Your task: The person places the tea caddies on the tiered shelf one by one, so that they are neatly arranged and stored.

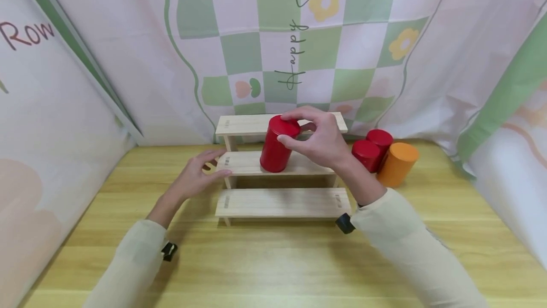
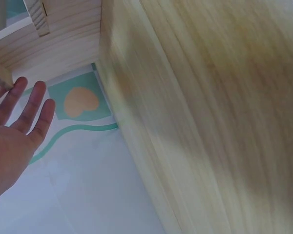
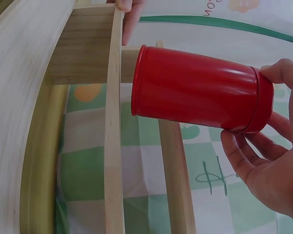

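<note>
My right hand (image 1: pixel 318 139) grips a red cylindrical can (image 1: pixel 275 149) by its lidded top, thumb on the near side and fingers on the far side. The can is upright, slightly tilted, with its base close over the middle tier of a pale three-tier wooden shelf (image 1: pixel 282 202). In the right wrist view, a narrow gap shows between the can's base (image 3: pixel 136 80) and the board's edge. At the shelf's left end, my left hand (image 1: pixel 198 175) holds the middle board between thumb and forefinger. Its other fingers (image 2: pixel 27 114) extend fairly straight past the board's end.
Two red cans (image 1: pixel 365 154) and an orange can (image 1: pixel 397 163) stand together on the wooden table (image 1: pixel 265 265), right of the shelf. A patterned cloth (image 1: pixel 239 51) hangs behind the shelf, with more cloth at both sides.
</note>
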Demonstrator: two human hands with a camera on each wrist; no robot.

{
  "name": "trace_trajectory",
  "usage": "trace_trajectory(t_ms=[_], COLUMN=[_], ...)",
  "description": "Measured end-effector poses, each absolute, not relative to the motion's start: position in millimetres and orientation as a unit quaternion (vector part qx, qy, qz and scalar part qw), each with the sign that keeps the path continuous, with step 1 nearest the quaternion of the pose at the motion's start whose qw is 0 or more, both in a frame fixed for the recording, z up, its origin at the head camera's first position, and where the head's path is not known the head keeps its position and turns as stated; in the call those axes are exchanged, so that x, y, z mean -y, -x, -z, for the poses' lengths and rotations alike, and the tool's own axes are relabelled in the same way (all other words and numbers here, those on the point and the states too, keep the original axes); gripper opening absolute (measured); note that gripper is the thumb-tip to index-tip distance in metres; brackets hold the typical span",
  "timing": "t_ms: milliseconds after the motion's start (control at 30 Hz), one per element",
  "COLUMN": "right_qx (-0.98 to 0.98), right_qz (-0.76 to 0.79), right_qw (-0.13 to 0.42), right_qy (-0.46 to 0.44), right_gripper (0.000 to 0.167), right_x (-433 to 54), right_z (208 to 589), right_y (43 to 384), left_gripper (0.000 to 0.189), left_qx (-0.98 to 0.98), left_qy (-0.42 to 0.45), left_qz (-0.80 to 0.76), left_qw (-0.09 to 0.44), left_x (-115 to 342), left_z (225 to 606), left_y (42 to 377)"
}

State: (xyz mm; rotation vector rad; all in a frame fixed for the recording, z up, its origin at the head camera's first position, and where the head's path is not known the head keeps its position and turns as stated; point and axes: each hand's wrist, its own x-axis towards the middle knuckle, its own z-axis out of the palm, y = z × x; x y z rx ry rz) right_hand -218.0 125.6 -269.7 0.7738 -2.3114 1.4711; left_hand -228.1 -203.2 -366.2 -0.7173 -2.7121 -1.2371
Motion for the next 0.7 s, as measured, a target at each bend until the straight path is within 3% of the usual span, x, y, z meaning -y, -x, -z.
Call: trace_trajectory(t_ms=[700], right_qx=[0.805], right_qz=[-0.506], right_qw=[0.12], right_qy=[-0.285], right_gripper=[0.041], right_x=[-88], right_z=[273], right_y=[225], left_gripper=[0.061], left_qx=[0.884], left_qy=[0.231], left_qz=[0.404], left_qw=[0.032], left_x=[203], left_z=[365], left_y=[230])
